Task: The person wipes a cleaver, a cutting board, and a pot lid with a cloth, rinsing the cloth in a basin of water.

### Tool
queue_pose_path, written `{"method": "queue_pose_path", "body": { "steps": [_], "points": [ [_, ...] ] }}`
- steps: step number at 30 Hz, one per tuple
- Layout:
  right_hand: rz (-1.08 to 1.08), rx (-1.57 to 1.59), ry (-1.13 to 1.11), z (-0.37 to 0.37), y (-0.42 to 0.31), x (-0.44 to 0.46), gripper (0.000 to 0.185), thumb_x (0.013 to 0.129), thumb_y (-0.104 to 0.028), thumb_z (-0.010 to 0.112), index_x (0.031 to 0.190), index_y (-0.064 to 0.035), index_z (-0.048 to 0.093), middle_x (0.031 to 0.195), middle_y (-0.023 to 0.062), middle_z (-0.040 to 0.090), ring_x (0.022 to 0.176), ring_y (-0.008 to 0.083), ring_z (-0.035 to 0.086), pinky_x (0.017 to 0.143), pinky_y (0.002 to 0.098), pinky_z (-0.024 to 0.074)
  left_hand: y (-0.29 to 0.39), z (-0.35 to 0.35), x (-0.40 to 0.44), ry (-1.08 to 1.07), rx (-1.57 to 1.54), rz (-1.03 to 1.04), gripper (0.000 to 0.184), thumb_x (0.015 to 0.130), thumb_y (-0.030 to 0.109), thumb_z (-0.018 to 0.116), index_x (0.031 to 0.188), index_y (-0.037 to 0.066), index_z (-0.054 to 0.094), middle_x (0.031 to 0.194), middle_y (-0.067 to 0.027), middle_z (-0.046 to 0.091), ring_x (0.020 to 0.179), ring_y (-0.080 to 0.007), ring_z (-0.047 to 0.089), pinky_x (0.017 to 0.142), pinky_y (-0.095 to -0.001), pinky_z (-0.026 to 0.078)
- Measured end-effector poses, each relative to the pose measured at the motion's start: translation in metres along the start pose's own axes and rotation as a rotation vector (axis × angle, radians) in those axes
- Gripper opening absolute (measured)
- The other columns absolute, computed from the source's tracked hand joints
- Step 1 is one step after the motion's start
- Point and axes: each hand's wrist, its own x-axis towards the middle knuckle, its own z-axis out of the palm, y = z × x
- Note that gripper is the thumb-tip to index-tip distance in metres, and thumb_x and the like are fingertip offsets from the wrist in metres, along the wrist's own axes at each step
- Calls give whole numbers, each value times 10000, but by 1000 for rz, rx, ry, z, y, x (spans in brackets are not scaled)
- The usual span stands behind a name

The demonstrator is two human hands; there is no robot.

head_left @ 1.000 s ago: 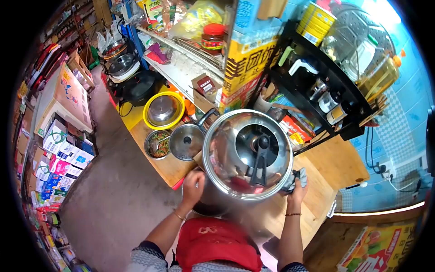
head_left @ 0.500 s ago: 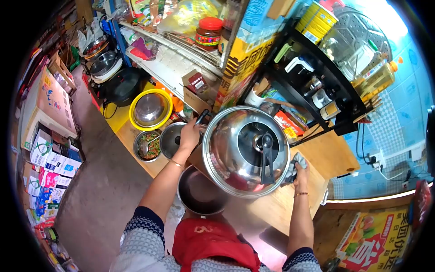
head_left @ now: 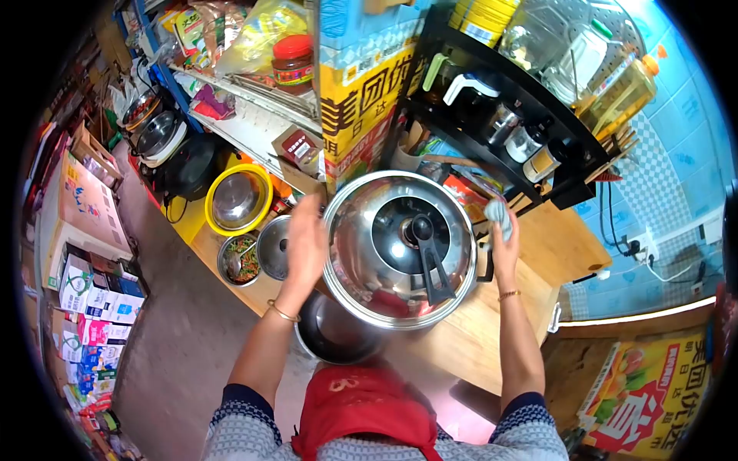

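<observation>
At center frame, a right hand (head_left: 503, 246) grips a gray cloth (head_left: 498, 214), likely against heat, beside a lidded pot (head_left: 398, 247); whether the blurred left hand (head_left: 307, 240) grasps anything is unclear.

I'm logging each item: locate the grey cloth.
In the head view, the grey cloth is right of centre, in the right hand, near the black handle of the lidded pot.

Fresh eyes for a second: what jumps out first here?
The large shiny lid dominates the middle, between the blurred left hand and the right hand, which holds a grey cloth. Next come the red apron at the bottom and the yellow basin at upper left.
</observation>
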Motion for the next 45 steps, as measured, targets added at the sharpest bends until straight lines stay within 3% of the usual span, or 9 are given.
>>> {"method": "queue_pose_path", "body": {
  "steps": [3,7,21,24,26,35,37,40,45],
  "points": [
    [-63,116,-312,22,-54,38,489,923,-226,559,1345,-14,436,1348,140,488,1269,221,427,1061,314,309,77,11,19,-318,-158,479,466,861,159,577,1273,-39,485,1305,-224,488,1254,-359,423,1074,-422,308],
    [-169,-86,-816,98,-43,79,529,909,-338,550,1346,-61,440,1365,151,457,1266,293,431,1057,343,319,123,44,23,-448,-50,664,581,875,266,569,1317,-76,411,1387,-238,400,1326,-353,345,1111,-428,255],
    [-325,-663,-571,44,-129,-150,561,822,-312,603,1319,-78,492,1466,140,319,1390,366,207,1094,589,129,116,66,22,-485,36,679,653,901,378,517,1312,-115,392,1387,-289,379,1331,-379,328,1116,-432,237],
    [-245,-556,-761,78,-179,-166,554,827,-322,605,1331,-123,489,1462,141,332,1368,377,247,1070,607,168,118,70,20,-523,169,673,697,912,450,465,1335,-98,385,1389,-278,385,1347,-372,299,1120,-452,206],
    [-392,-349,-491,120,-201,-136,494,847,-342,580,1310,-183,513,1445,135,358,1345,385,287,1039,620,215,121,68,19,-511,220,682,704,913,462,452,1343,-92,382,1386,-275,388,1342,-367,304,1116,-455,206],
    [-749,-934,-662,227,-172,-151,411,858,-297,515,1229,-124,545,1340,94,466,1319,353,350,1091,483,262,123,68,15,-493,329,676,709,919,487,431,1352,-72,384,1391,-243,389,1337,-340,298,1109,-460,206],
    [-595,-355,-405,206,-163,-182,404,835,-282,524,1211,-137,561,1293,56,496,1294,295,391,1087,454,276,123,66,17,-510,175,642,684,883,403,548,1303,-112,388,1365,-287,397,1319,-377,329,1099,-457,236],
    [-932,-672,-549,137,-153,-200,430,787,-234,542,1207,-150,572,1267,30,513,1252,247,431,1041,447,327,123,60,18,-524,131,661,675,882,384,555,1299,-119,384,1366,-304,383,1316,-394,329,1098,-459,245],
    [-568,-584,-530,31,-127,-232,467,740,-83,590,1205,-91,542,1173,96,537,1075,298,513,905,421,419,113,65,20,-532,5,667,638,910,344,520,1317,-121,362,1385,-311,356,1328,-408,309,1109,-440,243]
  ]
}}
